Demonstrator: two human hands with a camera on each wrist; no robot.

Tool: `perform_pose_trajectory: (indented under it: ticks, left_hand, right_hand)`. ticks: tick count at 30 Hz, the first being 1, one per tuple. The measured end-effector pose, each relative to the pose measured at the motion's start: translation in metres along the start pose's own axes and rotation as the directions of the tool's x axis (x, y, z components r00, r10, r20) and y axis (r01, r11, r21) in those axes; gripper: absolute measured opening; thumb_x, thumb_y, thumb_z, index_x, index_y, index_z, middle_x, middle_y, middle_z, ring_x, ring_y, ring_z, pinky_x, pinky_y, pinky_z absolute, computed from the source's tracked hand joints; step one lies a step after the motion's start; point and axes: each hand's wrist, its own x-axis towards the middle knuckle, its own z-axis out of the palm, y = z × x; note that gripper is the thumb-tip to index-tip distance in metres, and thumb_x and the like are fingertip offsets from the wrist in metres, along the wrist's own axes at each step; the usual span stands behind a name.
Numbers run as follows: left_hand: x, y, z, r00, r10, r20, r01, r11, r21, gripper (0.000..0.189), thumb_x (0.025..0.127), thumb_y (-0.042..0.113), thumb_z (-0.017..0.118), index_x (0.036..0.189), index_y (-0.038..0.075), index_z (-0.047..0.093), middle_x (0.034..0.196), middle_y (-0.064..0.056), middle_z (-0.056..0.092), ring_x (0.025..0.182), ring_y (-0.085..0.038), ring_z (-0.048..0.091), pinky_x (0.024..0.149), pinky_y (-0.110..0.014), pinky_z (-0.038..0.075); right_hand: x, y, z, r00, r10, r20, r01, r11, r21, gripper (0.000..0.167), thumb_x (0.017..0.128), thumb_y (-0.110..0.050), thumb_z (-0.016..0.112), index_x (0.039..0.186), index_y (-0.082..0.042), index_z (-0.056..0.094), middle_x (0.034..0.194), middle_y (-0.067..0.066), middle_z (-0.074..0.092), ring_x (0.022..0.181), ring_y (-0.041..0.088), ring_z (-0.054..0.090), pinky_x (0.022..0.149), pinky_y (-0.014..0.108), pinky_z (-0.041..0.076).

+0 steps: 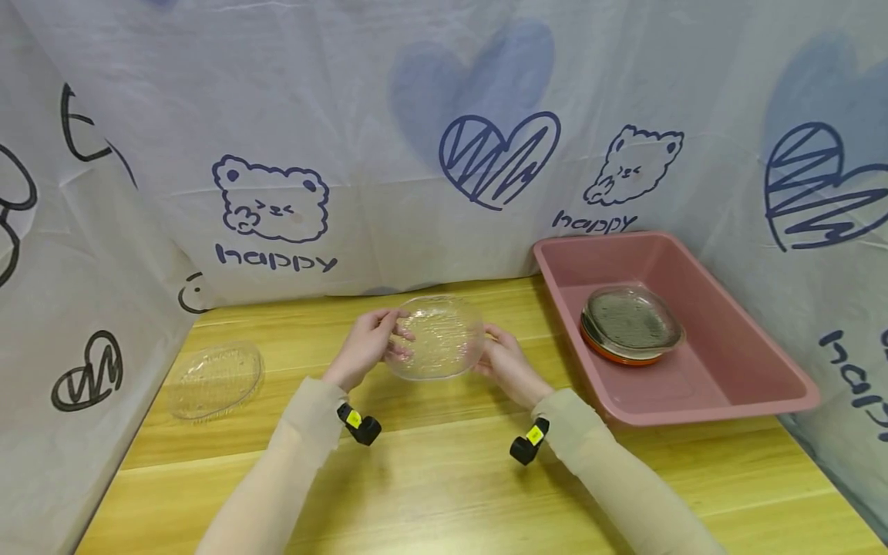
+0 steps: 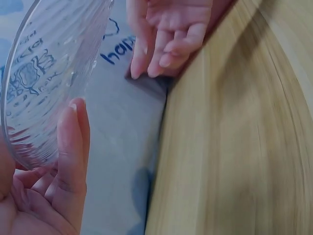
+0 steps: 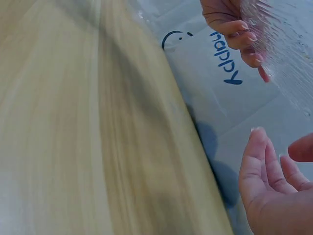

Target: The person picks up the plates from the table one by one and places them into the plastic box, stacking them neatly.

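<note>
My left hand [image 1: 368,343] pinches the left edge of a clear, ridged plate [image 1: 440,339] and holds it tilted above the wooden table. In the left wrist view, the thumb and fingers of that hand [image 2: 56,191] are on either side of the plate's rim [image 2: 14,63]. Close to the plate's right edge is my right hand [image 1: 506,362]. The right wrist view shows that hand [image 3: 279,181] with fingers loosely bent, a gap between thumb and fingers, and the plate [image 3: 283,49] apart from it.
A second clear plate [image 1: 216,381] lies on the table [image 1: 444,493] at the left. The pink tub [image 1: 728,397] at the right holds a stack of dishes, a clear one [image 1: 631,320] above an orange one [image 1: 617,354]. Printed cloth [image 1: 388,231] hangs behind and at both sides.
</note>
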Motion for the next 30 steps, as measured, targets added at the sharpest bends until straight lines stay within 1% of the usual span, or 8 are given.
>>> perform_pose_trajectory:
  ticks: [3, 5, 8, 13, 16, 19, 23, 30]
  left_hand:
    - [-0.002, 0.006, 0.005, 1.000, 0.008, -0.005, -0.008, 1.000, -0.019, 0.042, 0.111, 0.026, 0.035, 0.139, 0.003, 0.055, 0.100, -0.012, 0.069, 0.063, -0.012, 0.070, 0.062, -0.026, 0.063]
    - [-0.004, 0.008, 0.009, 1.000, 0.012, -0.013, -0.012, 0.999, -0.032, 0.041, 0.111, 0.025, 0.035, 0.139, 0.003, 0.056, 0.100, -0.013, 0.070, 0.062, -0.012, 0.070, 0.061, -0.026, 0.063]
    - [-0.005, 0.010, 0.014, 1.000, 0.013, -0.021, -0.014, 0.999, -0.045, 0.041, 0.111, 0.025, 0.035, 0.138, 0.003, 0.056, 0.098, -0.012, 0.070, 0.062, -0.011, 0.070, 0.061, -0.026, 0.062]
    - [-0.003, 0.003, 0.018, 1.000, 0.017, -0.017, -0.018, 0.999, -0.043, 0.040, 0.111, 0.024, 0.035, 0.137, 0.002, 0.056, 0.096, -0.010, 0.068, 0.061, -0.011, 0.068, 0.060, -0.024, 0.061]
    - [-0.001, -0.002, 0.019, 1.000, 0.021, -0.023, -0.022, 0.999, -0.029, 0.041, 0.111, 0.024, 0.034, 0.137, 0.001, 0.056, 0.097, -0.011, 0.067, 0.060, -0.010, 0.065, 0.059, -0.023, 0.061]
    - [-0.002, -0.005, 0.019, 0.999, 0.024, -0.037, -0.024, 1.000, -0.020, 0.041, 0.111, 0.024, 0.035, 0.136, -0.001, 0.056, 0.097, -0.013, 0.066, 0.058, -0.010, 0.063, 0.059, -0.024, 0.061]
    - [-0.001, -0.010, 0.020, 0.999, 0.018, -0.045, -0.019, 1.000, -0.008, 0.041, 0.111, 0.022, 0.034, 0.137, -0.003, 0.054, 0.099, -0.018, 0.067, 0.058, -0.010, 0.064, 0.059, -0.025, 0.062]
    - [0.000, -0.017, 0.024, 0.999, -0.004, -0.047, 0.004, 1.000, 0.005, 0.042, 0.111, 0.023, 0.033, 0.139, -0.001, 0.053, 0.099, -0.017, 0.069, 0.061, -0.012, 0.069, 0.060, -0.026, 0.062]
  right_hand:
    - [-0.001, -0.004, 0.002, 1.000, 0.002, 0.013, -0.002, 1.000, 0.025, 0.040, 0.100, -0.004, 0.046, 0.140, 0.001, 0.048, 0.092, -0.004, 0.067, 0.084, 0.007, 0.066, 0.074, 0.020, 0.057]
    - [-0.002, -0.007, 0.002, 1.000, 0.002, 0.025, -0.003, 0.999, 0.050, 0.043, 0.100, -0.004, 0.042, 0.143, 0.003, 0.044, 0.097, -0.002, 0.067, 0.086, 0.007, 0.066, 0.078, 0.021, 0.058]
    - [-0.005, -0.012, 0.003, 0.999, 0.011, 0.051, -0.016, 0.995, 0.099, 0.044, 0.104, -0.009, 0.039, 0.147, 0.001, 0.041, 0.105, 0.001, 0.066, 0.092, 0.010, 0.066, 0.085, 0.025, 0.059]
    - [-0.008, -0.015, 0.002, 0.994, 0.030, 0.106, -0.050, 0.980, 0.194, 0.042, 0.109, -0.023, 0.034, 0.146, -0.006, 0.043, 0.119, 0.003, 0.064, 0.101, 0.014, 0.066, 0.097, 0.035, 0.057]
    - [-0.008, -0.014, 0.001, 0.992, 0.047, 0.115, -0.070, 0.976, 0.207, 0.043, 0.109, -0.027, 0.029, 0.144, -0.007, 0.042, 0.123, 0.006, 0.064, 0.104, 0.016, 0.067, 0.102, 0.042, 0.056]
    - [-0.009, -0.013, 0.000, 0.991, 0.059, 0.118, -0.081, 0.979, 0.187, 0.046, 0.110, -0.032, 0.023, 0.143, -0.006, 0.041, 0.118, 0.008, 0.066, 0.101, 0.019, 0.067, 0.099, 0.043, 0.057]
    - [-0.008, -0.009, 0.000, 0.991, 0.074, 0.109, -0.092, 0.981, 0.169, 0.052, 0.110, -0.037, 0.018, 0.144, -0.003, 0.040, 0.106, 0.005, 0.067, 0.094, 0.019, 0.068, 0.089, 0.037, 0.059]
    - [-0.006, -0.003, 0.000, 0.989, 0.103, 0.104, -0.116, 0.984, 0.133, 0.048, 0.108, -0.033, 0.025, 0.144, -0.004, 0.039, 0.109, 0.006, 0.065, 0.094, 0.018, 0.067, 0.089, 0.036, 0.058]
